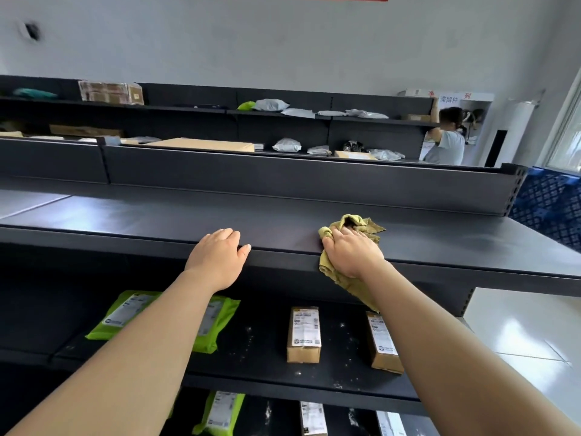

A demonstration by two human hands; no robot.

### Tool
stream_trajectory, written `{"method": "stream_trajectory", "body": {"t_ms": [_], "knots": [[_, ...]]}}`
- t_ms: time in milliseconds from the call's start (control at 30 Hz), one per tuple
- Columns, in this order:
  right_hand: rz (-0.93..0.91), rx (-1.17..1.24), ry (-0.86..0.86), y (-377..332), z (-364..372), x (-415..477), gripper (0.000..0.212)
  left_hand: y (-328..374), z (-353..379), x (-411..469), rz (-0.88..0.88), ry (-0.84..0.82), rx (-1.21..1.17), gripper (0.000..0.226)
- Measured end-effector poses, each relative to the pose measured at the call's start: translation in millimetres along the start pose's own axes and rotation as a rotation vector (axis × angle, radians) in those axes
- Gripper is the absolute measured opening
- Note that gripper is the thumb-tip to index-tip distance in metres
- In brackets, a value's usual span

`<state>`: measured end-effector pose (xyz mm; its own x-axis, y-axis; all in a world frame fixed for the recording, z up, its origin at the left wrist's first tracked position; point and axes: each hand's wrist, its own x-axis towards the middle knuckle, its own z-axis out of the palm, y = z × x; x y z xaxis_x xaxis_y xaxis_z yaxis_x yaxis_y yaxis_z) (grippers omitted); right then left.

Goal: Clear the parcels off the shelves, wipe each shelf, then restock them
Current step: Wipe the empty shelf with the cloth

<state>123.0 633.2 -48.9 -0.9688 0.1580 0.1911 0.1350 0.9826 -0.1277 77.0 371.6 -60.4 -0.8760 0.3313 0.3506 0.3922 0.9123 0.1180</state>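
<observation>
The right hand (352, 253) lies palm down on a yellow-green cloth (361, 223) at the front edge of the top shelf (157, 215). Its fingers are nearly straight and spread over the cloth; they press on it and do not close around it. The cloth is bunched. One part sticks out beyond the fingertips toward the back of the shelf, and another part hangs down over the front edge, under the wrist.

The left hand (217, 256) holds nothing. It rests flat on the same front edge, well to the left of the cloth, with relaxed fingers on top and the thumb pointing toward the right hand. The dark surface of the top shelf carries only the cloth and the two hands.

On the second shelf (267, 369) below, a green mailer (125, 313) lies partly behind the left forearm. A brown box (303, 335) stands near the middle, and a second brown box (382, 344) is partly hidden by the right forearm. White specks (250, 329) are scattered on this shelf between the parcels.

Behind the top shelf, a far rack (283, 130) carries more parcels, and a person (446, 143) stands at its right end.
</observation>
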Motion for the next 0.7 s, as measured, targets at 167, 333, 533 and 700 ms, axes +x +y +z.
{"method": "stream_trajectory", "body": {"t_ms": [167,333,533,700], "knots": [[-0.008,-0.001,0.088,-34,10,-1,0.054,-33,3,0,0.081,0.010,0.002,0.050],[-0.067,0.010,0.135,-68,18,-7,0.053,-43,4,2,0.128,-0.009,-0.047,0.049],[-0.143,-0.008,0.166,-85,21,-23,0.048,-45,8,1,0.172,0.019,-0.030,0.043],[-0.161,0.030,0.172,-90,25,-38,0.048,-44,9,3,0.177,0.033,-0.025,0.041]]}}
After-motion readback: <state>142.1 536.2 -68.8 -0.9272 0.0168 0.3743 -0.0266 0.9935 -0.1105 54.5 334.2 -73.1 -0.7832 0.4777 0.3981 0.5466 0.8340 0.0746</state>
